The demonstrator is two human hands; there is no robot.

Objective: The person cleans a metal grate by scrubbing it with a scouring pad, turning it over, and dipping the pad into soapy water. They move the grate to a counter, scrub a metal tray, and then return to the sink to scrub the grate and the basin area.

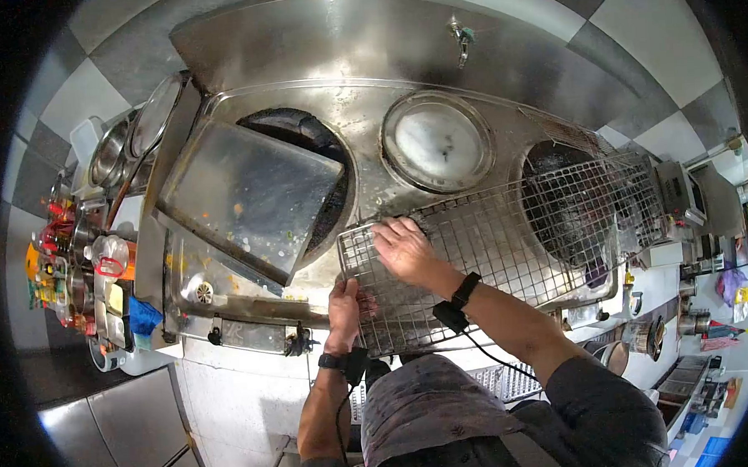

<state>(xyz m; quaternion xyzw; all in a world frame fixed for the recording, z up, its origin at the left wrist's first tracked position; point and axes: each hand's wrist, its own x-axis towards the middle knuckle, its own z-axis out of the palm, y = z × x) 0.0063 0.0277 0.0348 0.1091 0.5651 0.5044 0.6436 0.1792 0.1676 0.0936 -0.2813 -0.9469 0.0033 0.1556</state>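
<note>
A long wire rack (483, 241) lies across the right side of the steel stove top. My left hand (342, 314) is closed around the rack's near left edge. My right hand (404, 253) presses on the top of the rack near its left end, with its fingers curled down. A dark patch shows beside those fingers, but whatever is under them is hidden. Left of the rack, a flat metal sheet (251, 197) rests tilted over a blackened burner opening (335, 210).
A round metal lid (438, 140) sits at the middle back, below a wall tap (462, 42). Under the rack's right part is another dark burner opening (564, 200). Bottles and bowls crowd the left side. Stove knobs (298, 339) stick out along the front edge.
</note>
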